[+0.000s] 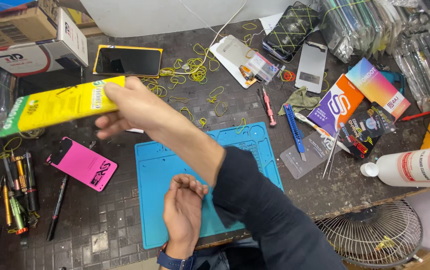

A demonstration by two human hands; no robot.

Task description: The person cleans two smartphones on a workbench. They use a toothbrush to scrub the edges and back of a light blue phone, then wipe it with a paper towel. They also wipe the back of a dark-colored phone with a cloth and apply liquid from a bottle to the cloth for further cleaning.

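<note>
My right hand (130, 107) reaches across to the left on a dark-sleeved arm and grips one end of a long flat yellow and green package (55, 106), held above the dark table. My left hand (182, 210), with a blue watch at the wrist, rests palm up over the near part of the blue work mat (150, 170). Its fingers are curled in and nothing shows inside them. A pink phone-back card (82, 164) lies below the package, and a black phone (128, 61) on a yellow sheet lies behind it.
Yellow rubber bands (195, 67) are scattered at the back. Pens and small tools (17, 192) lie at the left, cardboard boxes (30, 35) at the back left. A red screwdriver (268, 107), colourful packets (355, 107) and a white bottle (420, 166) sit right; a fan (375, 232) stands below.
</note>
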